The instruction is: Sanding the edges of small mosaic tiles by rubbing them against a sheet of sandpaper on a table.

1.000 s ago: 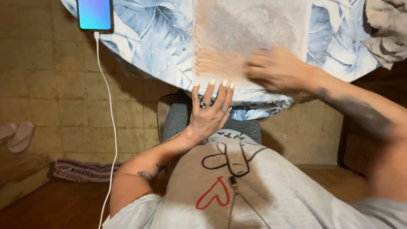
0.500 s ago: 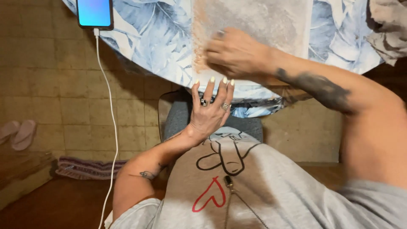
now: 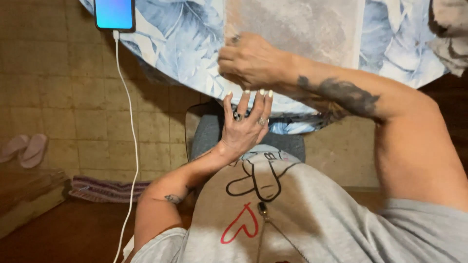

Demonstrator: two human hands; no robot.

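The right hand point(image 3: 251, 61) has slid left across the grey cloth point(image 3: 302, 29) since a second ago, from its right part to its left edge, where the fingers now curl closed on the fabric. The left hand point(image 3: 246, 124) has stayed below the rim of the surface point(image 3: 175, 48), fingers spread open and upright, holding nothing. The cloth lies flat on the leaf-patterned blue cover. A lit phone point(image 3: 114, 13) rests at the surface's left, its white cable point(image 3: 130, 146) hanging down. Pink slippers point(image 3: 24, 148) lie on the tiled floor.
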